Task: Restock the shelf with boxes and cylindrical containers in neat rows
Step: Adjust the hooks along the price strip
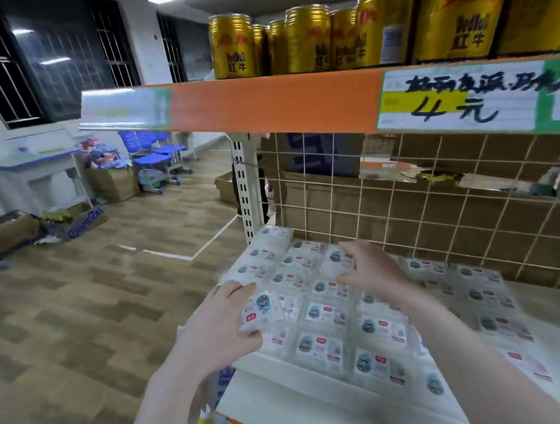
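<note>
Several small clear boxes with blue-and-red labels (pixel 324 314) lie in rows on the white lower shelf (pixel 284 408). My left hand (pixel 220 327) grips one such box (pixel 261 309) at the shelf's left edge, tilted up. My right hand (pixel 370 268) pinches another clear box (pixel 337 260) above the rows near the back. Gold cylindrical cans (pixel 307 39) stand in rows on the orange-fronted upper shelf (pixel 275 105).
A wire grid (pixel 435 202) backs the lower shelf, with cardboard behind it. A handwritten price tag (pixel 462 102) hangs on the upper shelf's front. To the left are wood flooring, cardboard boxes (pixel 113 186), blue chairs (pixel 150 154) and a white desk (pixel 30 174).
</note>
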{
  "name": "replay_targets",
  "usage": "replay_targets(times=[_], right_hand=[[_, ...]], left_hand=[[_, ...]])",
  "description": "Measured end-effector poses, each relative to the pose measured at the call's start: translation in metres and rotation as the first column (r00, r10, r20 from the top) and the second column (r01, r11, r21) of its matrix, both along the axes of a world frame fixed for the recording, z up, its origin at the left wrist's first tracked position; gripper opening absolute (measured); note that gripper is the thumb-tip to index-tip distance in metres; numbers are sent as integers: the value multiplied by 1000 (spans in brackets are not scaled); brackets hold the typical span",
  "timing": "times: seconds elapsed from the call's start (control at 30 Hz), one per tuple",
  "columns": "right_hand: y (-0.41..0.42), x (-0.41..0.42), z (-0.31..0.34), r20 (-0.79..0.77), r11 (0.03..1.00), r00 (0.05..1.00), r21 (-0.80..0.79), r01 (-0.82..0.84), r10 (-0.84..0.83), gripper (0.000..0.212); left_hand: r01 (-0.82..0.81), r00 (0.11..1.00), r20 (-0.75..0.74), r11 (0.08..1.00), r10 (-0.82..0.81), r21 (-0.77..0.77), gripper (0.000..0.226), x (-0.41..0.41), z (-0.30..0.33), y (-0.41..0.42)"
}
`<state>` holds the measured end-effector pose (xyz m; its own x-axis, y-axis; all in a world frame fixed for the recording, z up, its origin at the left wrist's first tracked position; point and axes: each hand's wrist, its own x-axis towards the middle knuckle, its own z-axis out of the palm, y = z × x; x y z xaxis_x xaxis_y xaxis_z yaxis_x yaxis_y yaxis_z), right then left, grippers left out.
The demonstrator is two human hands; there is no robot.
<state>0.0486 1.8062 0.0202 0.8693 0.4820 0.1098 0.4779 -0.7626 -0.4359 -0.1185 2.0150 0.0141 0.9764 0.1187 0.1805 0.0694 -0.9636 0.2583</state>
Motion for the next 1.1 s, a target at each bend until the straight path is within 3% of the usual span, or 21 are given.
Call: replay_targets(times=[0.2, 0.4, 0.53, 1.1], right_hand=[[54, 41, -7, -4, 1000, 1000, 9, -8, 8, 62], [81, 70, -17, -125, 1000, 992, 17, -5, 7, 65], [93, 86, -19, -96, 1000, 995, -19, 16, -18, 55], [109, 114, -32, -123, 999, 992, -39, -9, 5, 81]], left_hand=[[-16, 999, -29, 1000, 16, 9, 98, 6, -2, 51], [-16, 1000, -7, 999, 16, -28, 77, 17, 0, 70], [-7, 1000, -11, 998, 7, -56, 76, 25, -3, 74], [10, 1000, -16, 998, -11, -64, 75, 35, -13, 86]])
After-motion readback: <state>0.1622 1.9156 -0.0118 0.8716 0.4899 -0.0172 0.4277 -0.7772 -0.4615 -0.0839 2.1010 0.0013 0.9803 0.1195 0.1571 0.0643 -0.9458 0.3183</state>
